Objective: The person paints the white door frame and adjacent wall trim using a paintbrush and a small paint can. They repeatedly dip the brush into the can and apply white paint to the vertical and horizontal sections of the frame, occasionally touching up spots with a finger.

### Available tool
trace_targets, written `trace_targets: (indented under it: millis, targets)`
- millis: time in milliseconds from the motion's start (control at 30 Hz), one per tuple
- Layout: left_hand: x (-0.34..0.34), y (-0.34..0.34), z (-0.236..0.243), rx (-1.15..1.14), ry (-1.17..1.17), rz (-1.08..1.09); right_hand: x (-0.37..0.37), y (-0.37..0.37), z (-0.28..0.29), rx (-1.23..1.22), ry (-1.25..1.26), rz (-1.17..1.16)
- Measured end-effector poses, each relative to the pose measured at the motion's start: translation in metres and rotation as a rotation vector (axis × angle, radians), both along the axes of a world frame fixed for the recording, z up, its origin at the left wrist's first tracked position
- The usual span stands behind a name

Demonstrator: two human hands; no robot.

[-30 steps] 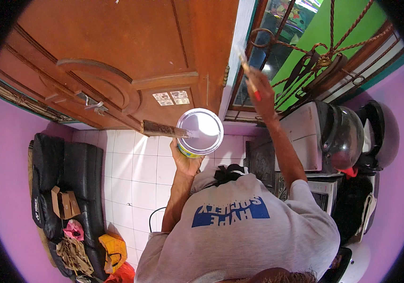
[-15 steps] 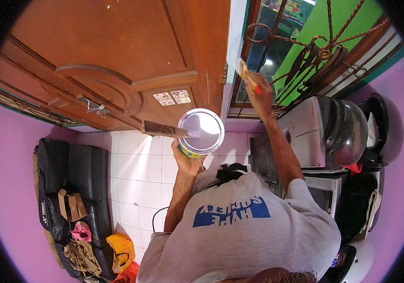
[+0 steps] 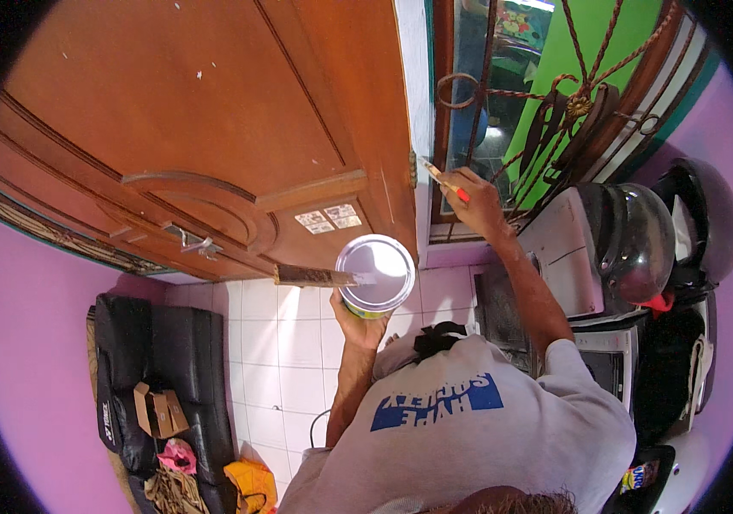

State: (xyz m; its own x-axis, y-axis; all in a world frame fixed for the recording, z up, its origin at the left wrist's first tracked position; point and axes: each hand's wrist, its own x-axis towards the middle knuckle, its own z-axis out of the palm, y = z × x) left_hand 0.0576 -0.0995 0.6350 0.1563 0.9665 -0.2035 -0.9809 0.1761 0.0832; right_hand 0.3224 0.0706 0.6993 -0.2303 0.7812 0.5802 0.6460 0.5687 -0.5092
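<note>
My left hand (image 3: pixel 354 325) is closed around the side of a paint can (image 3: pixel 361 312), holding it up in front of my chest. Pale, whitish paint (image 3: pixel 381 261) shows inside it. A flat wooden stick (image 3: pixel 311 275) rests in the can and sticks out over its left rim. Out to the right, my right hand (image 3: pixel 479 204) grips a paintbrush (image 3: pixel 443 182) with a red handle end. The bristles are at the white door frame (image 3: pixel 421 128), by a hinge; whether they touch it I cannot tell.
A brown panelled door (image 3: pixel 212 103) fills the upper left. On the right are a window with a twisted iron grille (image 3: pixel 581 104), a dark helmet (image 3: pixel 638 244) and stacked appliances (image 3: pixel 555 236). A black sofa (image 3: pixel 195 351) bearing a cardboard box (image 3: pixel 161 411) stands at lower left.
The view has shifted, so the door and sofa sit lower and farther right. My right hand has brought the brush lower along the white frame. The left hand still holds the can.
</note>
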Motion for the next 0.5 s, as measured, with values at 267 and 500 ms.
trace_targets:
  millis: [267,500]
  targets:
    - [0.002,-0.002,-0.004,0.033,0.131,-0.017,0.003,0.01,0.163,0.293,-0.137,-0.011]
    - [-0.005,-0.001,-0.008,0.029,0.129,-0.038,0.007,0.02,0.278,0.509,-0.264,-0.036]
